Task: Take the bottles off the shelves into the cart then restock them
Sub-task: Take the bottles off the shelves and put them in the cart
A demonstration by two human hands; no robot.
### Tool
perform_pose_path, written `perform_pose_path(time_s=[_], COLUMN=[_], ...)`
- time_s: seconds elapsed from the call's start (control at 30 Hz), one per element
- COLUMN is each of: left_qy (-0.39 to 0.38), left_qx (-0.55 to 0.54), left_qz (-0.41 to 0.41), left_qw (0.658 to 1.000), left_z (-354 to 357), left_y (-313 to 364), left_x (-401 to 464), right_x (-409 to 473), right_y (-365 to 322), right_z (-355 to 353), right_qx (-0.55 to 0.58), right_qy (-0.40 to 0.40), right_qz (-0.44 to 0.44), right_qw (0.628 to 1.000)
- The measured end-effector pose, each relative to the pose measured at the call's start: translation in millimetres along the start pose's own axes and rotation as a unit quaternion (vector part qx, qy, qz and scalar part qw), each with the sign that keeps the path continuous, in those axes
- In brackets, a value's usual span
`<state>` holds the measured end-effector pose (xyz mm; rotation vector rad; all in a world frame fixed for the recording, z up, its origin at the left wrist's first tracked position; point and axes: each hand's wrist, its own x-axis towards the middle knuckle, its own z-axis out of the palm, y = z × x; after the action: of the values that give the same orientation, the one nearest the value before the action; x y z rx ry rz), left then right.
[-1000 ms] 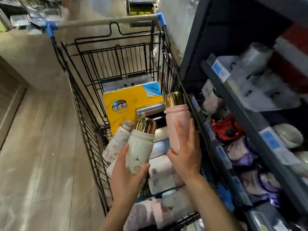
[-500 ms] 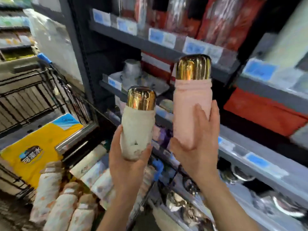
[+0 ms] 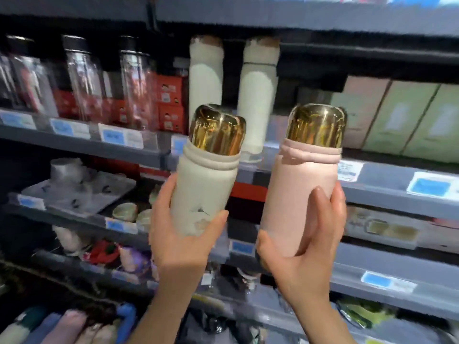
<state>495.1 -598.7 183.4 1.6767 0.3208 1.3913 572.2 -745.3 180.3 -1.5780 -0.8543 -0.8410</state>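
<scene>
Head view: bottles (image 3: 203, 192) before shelf edge (image 3: 387, 192)

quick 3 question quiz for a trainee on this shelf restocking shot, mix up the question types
1. True or false: the left hand grips the cream bottle.
2. Which bottle does the right hand hold? A) clear B) pink C) blue
3. Fill in: both held bottles have ____ coloured caps.

Key
1. True.
2. B, the pink bottle.
3. Gold; two cream bottles with brown tops stand on the shelf behind.
</scene>
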Motion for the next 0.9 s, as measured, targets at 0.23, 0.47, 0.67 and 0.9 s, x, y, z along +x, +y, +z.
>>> perform_pose_path(time_s=[0.23, 0.47, 0.67, 0.9], left_qy=[-0.051, -0.048, -0.022, -0.023], left_qx=[0.096, 0.142, 0.183, 0.174], left_qz=[0.143, 0.374, 0.497, 0.505], left_qw=[0.984, 0.915, 0.848, 0.845], left_z=[76, 128, 173, 220], left_y=[45, 70, 86, 81], left_x=[30, 69, 84, 92], right_x=[35, 79, 121, 160], right_y=[27, 45, 62, 79], right_z=[-70, -108, -118, -123], right_qx=[0.002, 0.035, 0.052, 0.059], right_qy=[0.12, 0.244, 0.34, 0.43], right_qz=[0.091, 0.144, 0.122, 0.129], right_qw=[0.989, 0.958, 0.931, 0.892])
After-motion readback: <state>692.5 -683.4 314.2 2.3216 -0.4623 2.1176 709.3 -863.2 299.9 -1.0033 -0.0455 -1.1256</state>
